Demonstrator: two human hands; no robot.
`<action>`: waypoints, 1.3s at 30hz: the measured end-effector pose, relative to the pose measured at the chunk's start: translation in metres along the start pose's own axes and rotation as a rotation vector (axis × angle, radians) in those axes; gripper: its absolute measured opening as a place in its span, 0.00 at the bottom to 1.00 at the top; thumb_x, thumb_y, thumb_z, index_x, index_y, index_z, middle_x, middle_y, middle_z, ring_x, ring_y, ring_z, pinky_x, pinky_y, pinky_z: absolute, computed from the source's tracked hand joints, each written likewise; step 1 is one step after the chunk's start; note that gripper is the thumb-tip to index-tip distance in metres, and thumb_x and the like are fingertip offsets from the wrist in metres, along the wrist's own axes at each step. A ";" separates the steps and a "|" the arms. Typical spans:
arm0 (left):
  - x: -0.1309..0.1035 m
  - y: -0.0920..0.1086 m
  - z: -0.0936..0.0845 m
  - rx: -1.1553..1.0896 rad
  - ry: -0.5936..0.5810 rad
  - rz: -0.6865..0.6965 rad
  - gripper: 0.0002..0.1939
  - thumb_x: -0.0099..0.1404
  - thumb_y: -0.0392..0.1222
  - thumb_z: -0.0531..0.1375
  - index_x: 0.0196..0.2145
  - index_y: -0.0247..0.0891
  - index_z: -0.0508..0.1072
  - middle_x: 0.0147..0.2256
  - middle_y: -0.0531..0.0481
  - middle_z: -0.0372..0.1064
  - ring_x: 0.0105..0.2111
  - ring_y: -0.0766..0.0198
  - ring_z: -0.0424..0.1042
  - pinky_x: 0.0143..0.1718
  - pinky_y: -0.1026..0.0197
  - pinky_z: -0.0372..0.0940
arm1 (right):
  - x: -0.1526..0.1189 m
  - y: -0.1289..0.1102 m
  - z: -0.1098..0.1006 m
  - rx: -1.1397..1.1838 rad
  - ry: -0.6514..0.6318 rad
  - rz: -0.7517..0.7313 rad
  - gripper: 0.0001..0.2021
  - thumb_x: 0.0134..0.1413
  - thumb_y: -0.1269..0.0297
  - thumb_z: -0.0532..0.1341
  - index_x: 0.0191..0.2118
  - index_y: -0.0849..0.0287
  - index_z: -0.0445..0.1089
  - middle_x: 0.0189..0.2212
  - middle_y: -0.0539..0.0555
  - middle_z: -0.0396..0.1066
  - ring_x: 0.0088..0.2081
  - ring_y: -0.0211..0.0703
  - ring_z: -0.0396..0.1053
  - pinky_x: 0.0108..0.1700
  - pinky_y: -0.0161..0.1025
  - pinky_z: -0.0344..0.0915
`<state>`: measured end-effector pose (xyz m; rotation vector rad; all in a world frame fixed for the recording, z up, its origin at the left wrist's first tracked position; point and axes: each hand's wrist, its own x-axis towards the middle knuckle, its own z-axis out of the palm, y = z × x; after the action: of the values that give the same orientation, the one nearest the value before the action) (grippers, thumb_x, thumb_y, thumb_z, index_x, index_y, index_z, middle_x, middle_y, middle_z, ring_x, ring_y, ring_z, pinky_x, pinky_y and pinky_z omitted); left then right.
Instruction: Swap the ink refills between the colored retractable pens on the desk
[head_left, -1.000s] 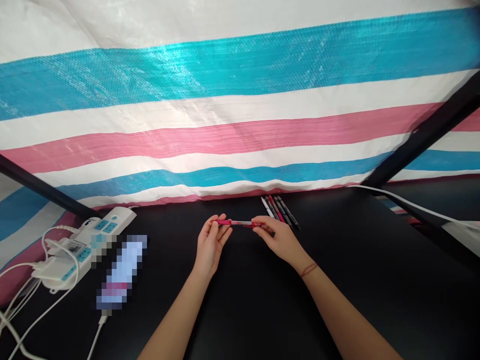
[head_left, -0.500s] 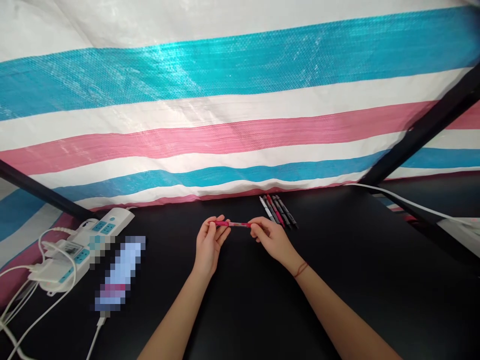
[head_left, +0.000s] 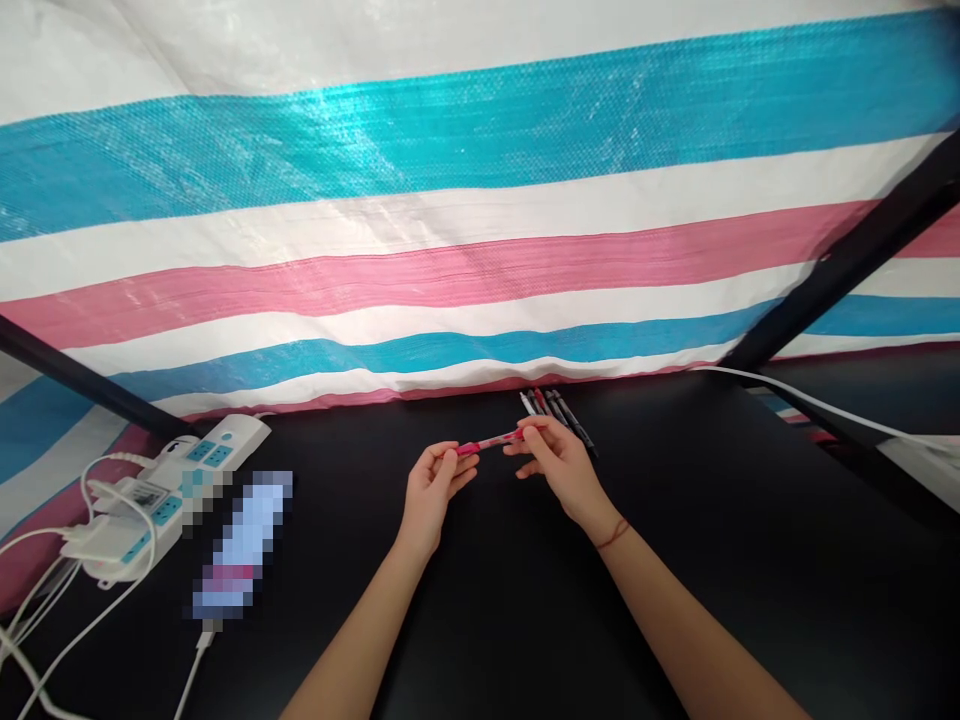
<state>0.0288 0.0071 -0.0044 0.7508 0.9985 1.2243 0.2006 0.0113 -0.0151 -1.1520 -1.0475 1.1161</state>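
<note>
A slim red pen point(head_left: 496, 441) with a clear middle section is held above the black table between both hands, its right end slightly raised. My left hand point(head_left: 435, 485) pinches the left end between thumb and fingers. My right hand point(head_left: 559, 460) grips the other end, with thumb and index finger closed on it and the lower fingers partly spread. Just behind my right hand lies a row of several pens point(head_left: 568, 413), white, red and black, partly covered by that hand.
At the left stand a white power strip point(head_left: 234, 432) with plugs and cables and a blurred-out phone point(head_left: 244, 545) on a charging cord. A striped tarp point(head_left: 450, 290) hangs behind the black table point(head_left: 510, 620). Dark frame bars slant at both sides; a white cable point(head_left: 795, 388) runs along the right.
Both hands have shifted to the right with the red pen. Its right end has risen, so the pen now tilts, and my right hand covers more of the pen row.
</note>
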 end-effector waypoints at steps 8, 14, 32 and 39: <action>-0.006 -0.003 0.003 0.263 -0.223 -0.066 0.12 0.55 0.39 0.65 0.39 0.35 0.76 0.35 0.45 0.76 0.28 0.65 0.72 0.30 0.64 0.66 | 0.001 -0.005 0.000 0.116 0.073 -0.015 0.24 0.45 0.49 0.64 0.45 0.54 0.57 0.35 0.54 0.75 0.30 0.43 0.74 0.25 0.37 0.73; -0.013 -0.006 0.008 0.316 -0.304 -0.067 0.12 0.54 0.40 0.65 0.38 0.36 0.76 0.30 0.47 0.75 0.26 0.65 0.72 0.29 0.64 0.64 | -0.002 -0.005 0.003 0.069 0.006 -0.044 0.26 0.45 0.50 0.65 0.47 0.54 0.57 0.35 0.55 0.75 0.31 0.43 0.74 0.26 0.38 0.73; -0.017 -0.015 0.010 0.452 -0.352 -0.088 0.13 0.57 0.46 0.62 0.36 0.34 0.73 0.32 0.43 0.75 0.28 0.63 0.72 0.31 0.62 0.65 | -0.007 -0.007 0.003 0.049 -0.083 -0.029 0.20 0.45 0.53 0.66 0.43 0.56 0.65 0.35 0.55 0.75 0.32 0.46 0.76 0.31 0.42 0.74; -0.017 -0.017 0.011 0.469 -0.363 -0.102 0.15 0.56 0.47 0.63 0.36 0.33 0.71 0.32 0.43 0.74 0.30 0.62 0.73 0.33 0.60 0.66 | -0.011 -0.003 0.011 0.056 -0.110 -0.075 0.19 0.46 0.56 0.65 0.44 0.56 0.65 0.35 0.53 0.74 0.25 0.38 0.73 0.36 0.46 0.74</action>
<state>0.0450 -0.0123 -0.0119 1.2233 1.0128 0.7305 0.1884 0.0017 -0.0111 -1.0085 -1.1287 1.1527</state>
